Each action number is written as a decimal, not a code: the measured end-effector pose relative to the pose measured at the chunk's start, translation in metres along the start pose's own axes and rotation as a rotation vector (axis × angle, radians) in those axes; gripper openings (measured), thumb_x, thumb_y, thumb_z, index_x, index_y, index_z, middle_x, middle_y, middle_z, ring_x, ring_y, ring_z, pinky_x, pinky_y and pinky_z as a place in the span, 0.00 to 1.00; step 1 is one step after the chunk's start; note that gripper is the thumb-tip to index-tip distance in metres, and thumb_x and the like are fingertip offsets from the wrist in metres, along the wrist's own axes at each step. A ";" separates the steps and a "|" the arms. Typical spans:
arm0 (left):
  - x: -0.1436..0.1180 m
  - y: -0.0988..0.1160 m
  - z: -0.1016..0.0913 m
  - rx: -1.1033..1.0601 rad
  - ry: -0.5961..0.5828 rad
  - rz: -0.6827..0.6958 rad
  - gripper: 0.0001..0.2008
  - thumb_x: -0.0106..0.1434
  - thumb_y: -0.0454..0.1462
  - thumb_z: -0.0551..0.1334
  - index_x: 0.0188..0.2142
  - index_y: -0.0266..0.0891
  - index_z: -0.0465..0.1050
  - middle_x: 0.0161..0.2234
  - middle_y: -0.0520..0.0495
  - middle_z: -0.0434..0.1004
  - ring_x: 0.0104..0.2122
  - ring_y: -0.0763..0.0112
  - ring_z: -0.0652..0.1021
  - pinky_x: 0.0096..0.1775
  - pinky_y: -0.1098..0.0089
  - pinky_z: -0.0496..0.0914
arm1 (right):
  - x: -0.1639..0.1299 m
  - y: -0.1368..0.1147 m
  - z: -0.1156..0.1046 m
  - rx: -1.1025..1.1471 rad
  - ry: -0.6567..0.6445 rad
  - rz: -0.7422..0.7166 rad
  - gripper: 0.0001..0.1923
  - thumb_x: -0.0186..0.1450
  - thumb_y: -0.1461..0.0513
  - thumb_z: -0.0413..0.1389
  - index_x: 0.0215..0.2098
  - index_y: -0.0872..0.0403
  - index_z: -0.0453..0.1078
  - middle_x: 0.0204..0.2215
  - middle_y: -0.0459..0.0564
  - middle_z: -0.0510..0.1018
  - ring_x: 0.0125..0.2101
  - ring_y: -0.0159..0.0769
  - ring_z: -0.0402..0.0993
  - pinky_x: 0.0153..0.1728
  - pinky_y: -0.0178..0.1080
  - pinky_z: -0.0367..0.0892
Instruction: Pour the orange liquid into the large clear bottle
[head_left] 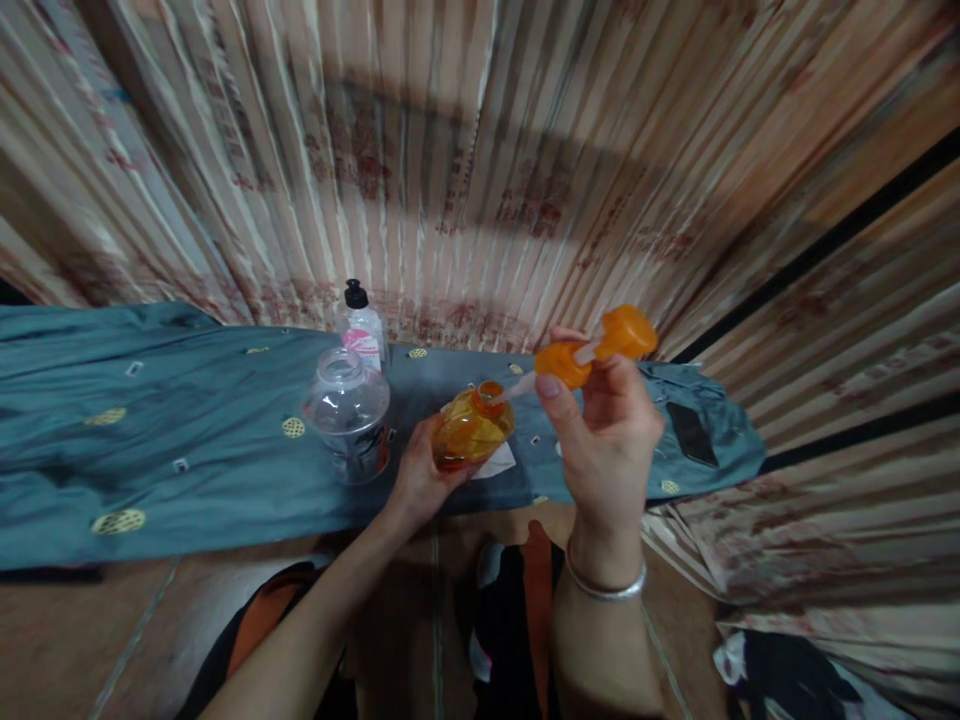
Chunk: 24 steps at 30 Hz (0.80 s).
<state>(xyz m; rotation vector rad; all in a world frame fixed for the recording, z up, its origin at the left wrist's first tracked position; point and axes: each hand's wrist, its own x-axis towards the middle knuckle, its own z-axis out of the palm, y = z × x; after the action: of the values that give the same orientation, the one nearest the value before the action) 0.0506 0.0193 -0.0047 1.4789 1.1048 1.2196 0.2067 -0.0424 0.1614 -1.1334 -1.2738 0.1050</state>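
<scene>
My left hand (429,468) grips an amber see-through bottle (472,432), tilted a little, with its mouth uncovered. In my right hand (607,420) is an orange pump top (564,364), pinched between thumb and fingers. Its pale dip tube slants down to the left, and the lower end is at the mouth of the amber bottle; I cannot tell how far inside it reaches. To the left of the bottle stands a clear wide plastic jar (346,415) without a lid. Behind the jar is a clear bottle with a pink label (363,335) and a black cap.
A teal patterned cloth (225,430) covers the long narrow surface. A dark phone (691,434) lies near its right end, and a white paper (496,462) sits under the amber bottle. Pleated curtains (450,180) hang close behind. A dark bag-like bundle (795,675) rests on the floor at right.
</scene>
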 end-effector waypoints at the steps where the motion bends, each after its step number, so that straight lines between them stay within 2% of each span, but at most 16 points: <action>1: 0.000 0.000 0.000 -0.002 -0.007 -0.006 0.38 0.47 0.41 0.85 0.57 0.45 0.78 0.55 0.40 0.87 0.58 0.40 0.87 0.65 0.36 0.79 | 0.002 -0.004 -0.004 -0.001 0.031 -0.028 0.21 0.75 0.44 0.68 0.59 0.45 0.79 0.53 0.54 0.88 0.60 0.53 0.86 0.64 0.59 0.82; 6: 0.003 -0.001 0.000 -0.007 -0.010 -0.007 0.38 0.47 0.42 0.85 0.56 0.45 0.79 0.53 0.41 0.87 0.59 0.39 0.87 0.66 0.35 0.77 | 0.025 -0.024 -0.027 0.021 0.167 -0.150 0.16 0.74 0.46 0.71 0.51 0.44 0.81 0.54 0.54 0.89 0.56 0.55 0.87 0.59 0.62 0.85; 8: 0.005 -0.002 0.001 -0.005 0.002 0.000 0.38 0.46 0.41 0.85 0.57 0.46 0.78 0.55 0.41 0.86 0.60 0.39 0.86 0.66 0.35 0.77 | 0.040 -0.029 -0.033 0.024 0.118 -0.190 0.16 0.74 0.43 0.70 0.52 0.41 0.81 0.52 0.52 0.89 0.57 0.56 0.87 0.60 0.60 0.84; 12: 0.008 -0.006 0.001 0.004 -0.001 0.012 0.38 0.45 0.41 0.85 0.56 0.45 0.78 0.54 0.42 0.86 0.60 0.40 0.86 0.67 0.36 0.76 | 0.072 -0.038 -0.037 -0.012 -0.004 -0.226 0.24 0.68 0.39 0.74 0.47 0.44 0.79 0.43 0.51 0.88 0.51 0.55 0.89 0.55 0.59 0.85; 15: 0.009 -0.010 0.003 0.011 -0.017 0.017 0.38 0.47 0.41 0.85 0.57 0.44 0.77 0.55 0.40 0.86 0.60 0.40 0.86 0.66 0.36 0.77 | 0.091 -0.044 -0.039 -0.081 -0.089 -0.233 0.27 0.68 0.34 0.72 0.46 0.42 0.77 0.45 0.53 0.88 0.54 0.52 0.87 0.59 0.56 0.83; 19: 0.011 -0.017 0.005 0.033 -0.031 0.036 0.40 0.49 0.40 0.85 0.61 0.42 0.77 0.58 0.39 0.85 0.63 0.40 0.85 0.68 0.38 0.76 | 0.106 -0.045 -0.044 -0.075 -0.117 -0.236 0.28 0.69 0.32 0.69 0.45 0.43 0.76 0.43 0.51 0.88 0.53 0.47 0.87 0.59 0.52 0.81; 21: 0.013 -0.022 0.005 0.050 -0.040 0.045 0.39 0.54 0.41 0.86 0.63 0.41 0.77 0.59 0.38 0.85 0.63 0.42 0.84 0.67 0.38 0.77 | 0.107 -0.047 -0.048 -0.074 -0.066 -0.278 0.28 0.66 0.33 0.74 0.42 0.45 0.76 0.37 0.47 0.86 0.45 0.44 0.88 0.55 0.51 0.83; 23: 0.014 -0.028 0.005 0.067 -0.047 0.051 0.32 0.66 0.44 0.81 0.65 0.41 0.78 0.62 0.38 0.84 0.61 0.46 0.85 0.64 0.40 0.80 | 0.106 -0.050 -0.055 -0.045 -0.034 -0.336 0.28 0.65 0.36 0.76 0.41 0.46 0.77 0.34 0.44 0.84 0.38 0.40 0.85 0.50 0.50 0.85; 24: 0.015 -0.030 0.005 0.073 -0.046 0.053 0.28 0.71 0.46 0.77 0.65 0.41 0.78 0.63 0.38 0.83 0.60 0.47 0.85 0.61 0.41 0.81 | 0.105 -0.053 -0.059 -0.030 -0.020 -0.360 0.26 0.65 0.38 0.78 0.39 0.45 0.78 0.33 0.43 0.83 0.36 0.38 0.84 0.46 0.46 0.85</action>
<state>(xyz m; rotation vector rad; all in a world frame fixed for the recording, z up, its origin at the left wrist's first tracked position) 0.0540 0.0394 -0.0321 1.5934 1.0954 1.1862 0.2650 -0.0392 0.2790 -0.9140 -1.4813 -0.1722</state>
